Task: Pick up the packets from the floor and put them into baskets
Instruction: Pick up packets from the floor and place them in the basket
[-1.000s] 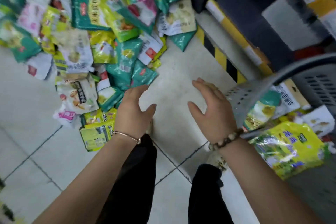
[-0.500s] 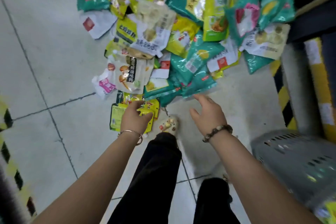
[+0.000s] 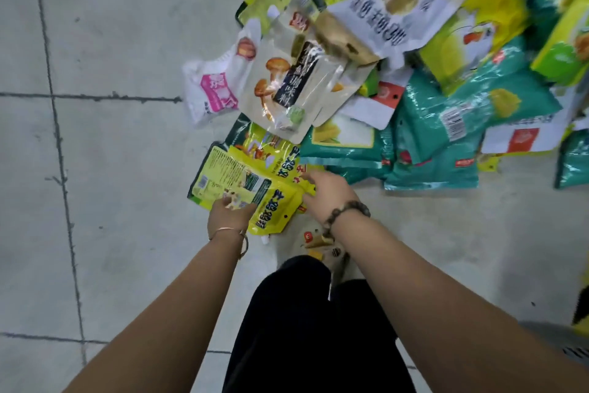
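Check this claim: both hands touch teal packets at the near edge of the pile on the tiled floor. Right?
Wrong colour. The head view shows the left hand and right hand touching yellow packets, not teal ones, at the near edge of the pile on the tiled floor.
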`<state>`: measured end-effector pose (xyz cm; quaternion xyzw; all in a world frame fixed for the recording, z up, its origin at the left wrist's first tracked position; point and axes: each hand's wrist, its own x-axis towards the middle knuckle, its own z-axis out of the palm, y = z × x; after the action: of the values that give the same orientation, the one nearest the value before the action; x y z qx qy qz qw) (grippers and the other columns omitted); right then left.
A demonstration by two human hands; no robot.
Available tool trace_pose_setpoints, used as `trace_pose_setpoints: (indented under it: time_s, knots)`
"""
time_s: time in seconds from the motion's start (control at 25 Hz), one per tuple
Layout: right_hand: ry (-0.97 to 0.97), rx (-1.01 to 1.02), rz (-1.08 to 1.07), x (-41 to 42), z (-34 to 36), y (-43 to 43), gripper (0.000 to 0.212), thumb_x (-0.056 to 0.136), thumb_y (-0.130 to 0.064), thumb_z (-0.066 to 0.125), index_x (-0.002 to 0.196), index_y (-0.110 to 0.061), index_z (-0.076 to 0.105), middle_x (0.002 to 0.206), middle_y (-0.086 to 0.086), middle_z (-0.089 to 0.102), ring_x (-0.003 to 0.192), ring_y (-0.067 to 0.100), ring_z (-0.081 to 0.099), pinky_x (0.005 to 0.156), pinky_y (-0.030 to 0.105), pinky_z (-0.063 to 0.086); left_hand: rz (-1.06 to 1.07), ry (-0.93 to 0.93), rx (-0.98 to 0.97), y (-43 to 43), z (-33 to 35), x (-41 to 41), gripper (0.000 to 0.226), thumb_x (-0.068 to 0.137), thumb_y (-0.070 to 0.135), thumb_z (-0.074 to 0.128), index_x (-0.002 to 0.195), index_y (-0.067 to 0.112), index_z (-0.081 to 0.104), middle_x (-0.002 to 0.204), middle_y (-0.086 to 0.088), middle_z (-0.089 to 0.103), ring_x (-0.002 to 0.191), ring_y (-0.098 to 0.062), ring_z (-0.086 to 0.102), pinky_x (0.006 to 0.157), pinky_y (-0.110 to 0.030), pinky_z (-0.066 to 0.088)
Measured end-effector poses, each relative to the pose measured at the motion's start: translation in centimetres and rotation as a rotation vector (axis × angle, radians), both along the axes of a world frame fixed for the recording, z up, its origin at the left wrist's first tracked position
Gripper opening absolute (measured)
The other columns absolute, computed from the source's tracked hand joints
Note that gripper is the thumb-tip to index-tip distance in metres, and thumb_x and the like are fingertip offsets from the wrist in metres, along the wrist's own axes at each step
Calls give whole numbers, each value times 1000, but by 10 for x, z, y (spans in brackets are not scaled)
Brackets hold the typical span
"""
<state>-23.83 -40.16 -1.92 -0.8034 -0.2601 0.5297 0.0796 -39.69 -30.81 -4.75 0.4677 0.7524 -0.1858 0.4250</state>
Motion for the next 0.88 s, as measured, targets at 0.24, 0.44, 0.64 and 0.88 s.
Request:
trace_pose_setpoints:
  time_s: [0.24, 0.44, 0.64, 0.88]
  knots:
    - [-38, 26, 101, -10, -50, 40, 42, 88, -17, 53, 130, -21, 49, 124, 6, 60, 111, 25, 57, 91, 37, 49, 684, -25, -7, 17, -77, -24, 82, 74, 27, 78, 137, -5, 36, 135, -20, 50, 123, -33, 50, 100, -47, 44]
    - [-46, 26, 131, -14, -66, 49, 46, 90, -19, 53, 134, -17, 40, 120, 9, 58, 107, 27, 57, 86, 38, 50, 953, -30, 143, 26, -89, -17, 80, 70, 30, 81, 132, 7, 36, 132, -15, 51, 108, -30, 59, 74, -36, 50]
    - [-13, -12, 217, -10, -73, 57, 43, 91, -22, 51, 133, -17, 42, 127, 11, 53, 107, 28, 56, 84, 34, 47, 865, -190, 269, 13, -71, -19, 43, 72, 24, 80, 105, 3, 62, 100, -12, 64, 66, -16, 67, 54, -25, 53]
    - [176, -22, -37, 9, -51, 60, 64, 79, -45, 68, 132, -17, 46, 122, 1, 52, 110, 19, 51, 91, 32, 42, 772, -512, 231, 14, -19, -16, 10, 83, 6, 67, 92, 9, 65, 73, 1, 72, 67, -16, 69, 60, -28, 56]
